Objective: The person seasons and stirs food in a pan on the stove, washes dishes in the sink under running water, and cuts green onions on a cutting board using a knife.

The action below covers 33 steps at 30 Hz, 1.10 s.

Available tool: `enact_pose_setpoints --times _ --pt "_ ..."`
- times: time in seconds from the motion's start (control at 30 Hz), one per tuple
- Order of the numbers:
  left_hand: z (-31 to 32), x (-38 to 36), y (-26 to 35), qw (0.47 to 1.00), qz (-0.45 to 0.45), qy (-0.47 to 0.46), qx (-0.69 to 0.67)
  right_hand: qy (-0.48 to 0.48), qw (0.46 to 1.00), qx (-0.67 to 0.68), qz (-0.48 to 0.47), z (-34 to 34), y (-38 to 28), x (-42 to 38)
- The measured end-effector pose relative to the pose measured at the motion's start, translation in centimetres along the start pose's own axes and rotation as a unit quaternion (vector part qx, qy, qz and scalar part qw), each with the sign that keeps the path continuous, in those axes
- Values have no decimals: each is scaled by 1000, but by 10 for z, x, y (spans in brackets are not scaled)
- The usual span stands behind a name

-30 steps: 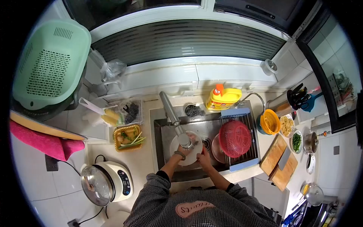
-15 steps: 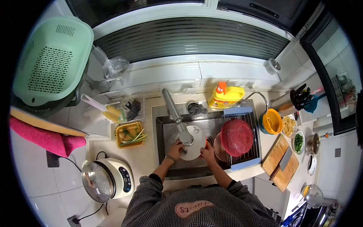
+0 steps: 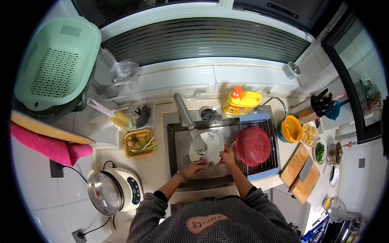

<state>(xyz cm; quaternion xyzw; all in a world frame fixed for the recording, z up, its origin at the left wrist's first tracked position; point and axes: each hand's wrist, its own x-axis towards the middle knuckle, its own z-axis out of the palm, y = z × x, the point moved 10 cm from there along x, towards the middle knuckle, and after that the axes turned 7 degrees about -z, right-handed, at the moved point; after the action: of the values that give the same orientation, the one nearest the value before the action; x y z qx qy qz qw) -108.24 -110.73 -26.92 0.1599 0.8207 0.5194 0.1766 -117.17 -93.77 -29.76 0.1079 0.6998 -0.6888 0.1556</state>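
A white round dish with a red outer side [image 3: 212, 142] is held tilted under the grey faucet [image 3: 189, 121], inside the metal sink [image 3: 175, 139]. My right hand [image 3: 227, 156] grips its right edge. My left hand [image 3: 195, 168] is at the dish's lower left edge, its fingers close together by the rim; something small and dark shows at the fingertips, too small to name. To the right of the dish, a red perforated basket [image 3: 254, 146] rests over the sink's drying rack [image 3: 259, 177].
A yellow detergent bottle [image 3: 242, 102] and a dark scrubber [image 3: 211, 115] stand behind the sink. At right lie a cutting board [image 3: 294, 164] with a knife [image 3: 306, 169] and an orange strainer [image 3: 291, 128]. Left are a basket of vegetables [image 3: 129, 152] and an electric cooker [image 3: 125, 188].
The dish has turned in my hands, and a dark mark now shows near its top. My left hand has moved down and right along the rim; my right hand has shifted slightly up and right.
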Motion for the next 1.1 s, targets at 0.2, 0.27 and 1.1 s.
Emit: enact_pose_setpoints --times 0.2,0.27,1.1 --pt "8 -16 -15 953 60 -22 297 -27 994 -16 109 9 -7 -9" --pt "25 -8 1 948 86 1 308 0 993 -5 114 18 4 -22" --pt "-13 4 13 962 119 -20 246 43 998 -44 30 -23 -5 2"
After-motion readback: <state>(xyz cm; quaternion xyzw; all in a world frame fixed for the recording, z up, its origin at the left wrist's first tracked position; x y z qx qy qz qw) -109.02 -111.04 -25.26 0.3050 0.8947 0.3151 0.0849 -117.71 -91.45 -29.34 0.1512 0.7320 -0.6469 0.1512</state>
